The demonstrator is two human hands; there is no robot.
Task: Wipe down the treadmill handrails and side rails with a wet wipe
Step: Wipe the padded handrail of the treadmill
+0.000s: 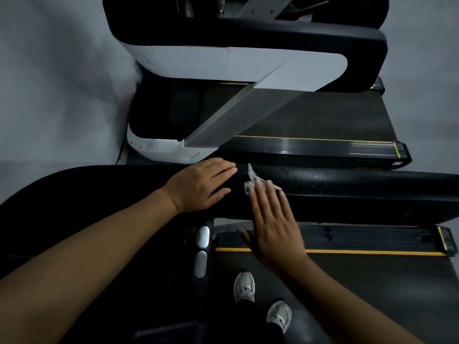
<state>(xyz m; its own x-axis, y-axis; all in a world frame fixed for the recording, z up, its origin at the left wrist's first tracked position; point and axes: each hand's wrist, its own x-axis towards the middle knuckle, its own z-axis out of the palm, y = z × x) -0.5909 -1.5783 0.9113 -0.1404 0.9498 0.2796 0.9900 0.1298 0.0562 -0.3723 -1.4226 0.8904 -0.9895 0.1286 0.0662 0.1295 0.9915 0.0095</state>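
A wide black handrail point(360, 192) of the treadmill runs left to right across the middle of the head view. My left hand point(201, 187) lies flat on it with straight fingers. Just to its right, my right hand point(273, 224) presses a crumpled grey-white wet wipe point(252, 181) against the rail with straight fingers; part of the wipe sticks out past my fingertips. Below the rail lies the black side rail point(372, 238) with a yellow stripe along the belt.
My two white shoes point(244, 285) stand on the dark belt point(372, 294). Two silver grip sensors point(202, 252) sit on a black bar below my left hand. A second treadmill point(248, 63) with a white and black frame stands beyond, on grey floor.
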